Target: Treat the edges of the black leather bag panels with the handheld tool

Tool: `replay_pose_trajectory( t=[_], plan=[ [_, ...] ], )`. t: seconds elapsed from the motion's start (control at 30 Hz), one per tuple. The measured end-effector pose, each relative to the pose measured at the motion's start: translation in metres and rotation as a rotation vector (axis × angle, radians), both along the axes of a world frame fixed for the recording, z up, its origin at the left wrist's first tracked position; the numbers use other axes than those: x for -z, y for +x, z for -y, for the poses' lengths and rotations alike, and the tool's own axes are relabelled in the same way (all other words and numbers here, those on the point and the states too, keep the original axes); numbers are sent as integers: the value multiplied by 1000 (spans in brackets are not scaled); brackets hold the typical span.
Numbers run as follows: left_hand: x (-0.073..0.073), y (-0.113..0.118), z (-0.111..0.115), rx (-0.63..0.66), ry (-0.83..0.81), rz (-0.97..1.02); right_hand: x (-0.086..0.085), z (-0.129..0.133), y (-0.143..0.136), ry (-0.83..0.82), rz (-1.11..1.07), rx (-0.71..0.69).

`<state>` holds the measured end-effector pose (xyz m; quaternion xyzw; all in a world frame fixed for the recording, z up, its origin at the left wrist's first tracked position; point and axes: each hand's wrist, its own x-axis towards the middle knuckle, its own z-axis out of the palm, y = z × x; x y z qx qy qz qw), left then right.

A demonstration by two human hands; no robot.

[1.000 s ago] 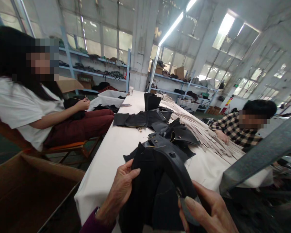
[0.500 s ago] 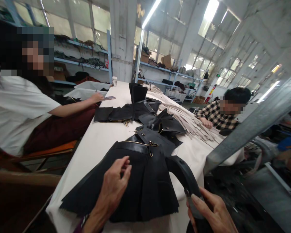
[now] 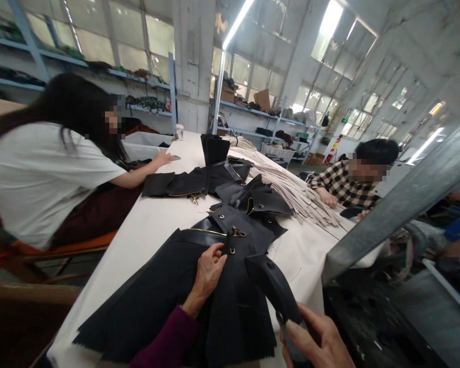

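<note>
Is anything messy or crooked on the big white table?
Yes, a little. The black pieces past the left hand lie heaped at odd angles, not stacked. The black strap held by the right hand curls up off the white table.

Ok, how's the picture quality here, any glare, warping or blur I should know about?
Head view: windows and the tube light blow out to white; straight lines bow toward the edges, like the grey beam; the right hand on the strap is cut off by the frame; the black fabric loses detail.
</note>
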<state>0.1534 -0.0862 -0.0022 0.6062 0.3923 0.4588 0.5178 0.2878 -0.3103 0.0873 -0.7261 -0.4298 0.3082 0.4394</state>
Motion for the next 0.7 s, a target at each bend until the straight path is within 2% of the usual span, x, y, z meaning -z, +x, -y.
replay_pose_trajectory(
  t=[0.1, 0.17, 0.23, 0.3, 0.4, 0.5, 0.63, 0.7],
  plan=[
    [4, -7, -1, 61, -104, 107, 0, -19, -4, -12, -126, -147],
    [1, -10, -1, 131, -229, 263, 0, -30, -8, -44, -230, -226],
    [-4, -13, 0, 191, -362, 430, 3, -39, -11, -54, -276, -240],
    [-9, -14, 0, 205, -429, 517, 7, -45, -13, -68, -269, -218],
    [-12, -15, 0, 205, -453, 553, 14, -51, -14, -96, -222, -196],
    [-12, -16, 0, 212, -472, 573, 16, -61, -16, -82, -229, -237],
    [-15, -18, 1, 261, -497, 591, 8, -79, -20, -39, -307, -317],
    [-17, -19, 1, 274, -509, 597, 0, -87, -19, -9, -322, -312]
  ],
)
